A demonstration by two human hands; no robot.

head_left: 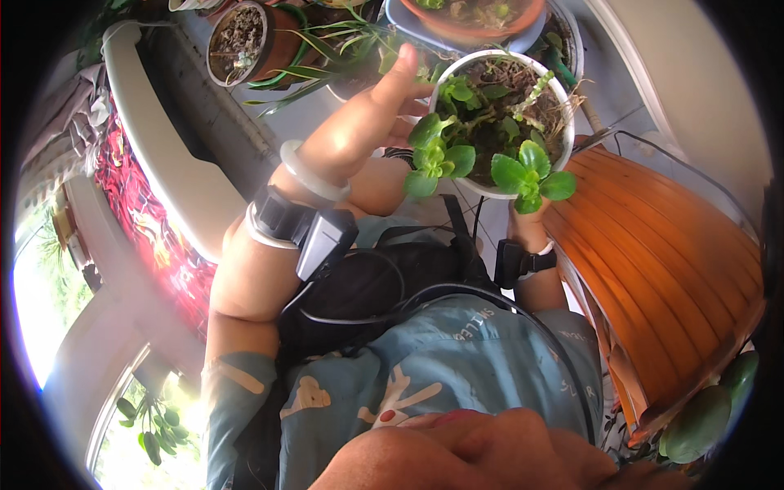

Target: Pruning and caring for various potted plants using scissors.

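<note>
Your right hand (527,214) is under the white pot (500,122) of green succulents, fingers mostly hidden beneath the rim, so you can't see how far they wrap. Your left hand (371,114) is spread open against the pot's left side, gripping nothing. The pot sits raised before you, just beside the orange slatted shade (653,261). It looks soil-heavy and breakable, with snappy leaves: hold it by base and wall, not the plant.

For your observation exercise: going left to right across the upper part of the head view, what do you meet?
Brown pot → left hand → white pot with its green succulent → orange slatted chair.
</note>
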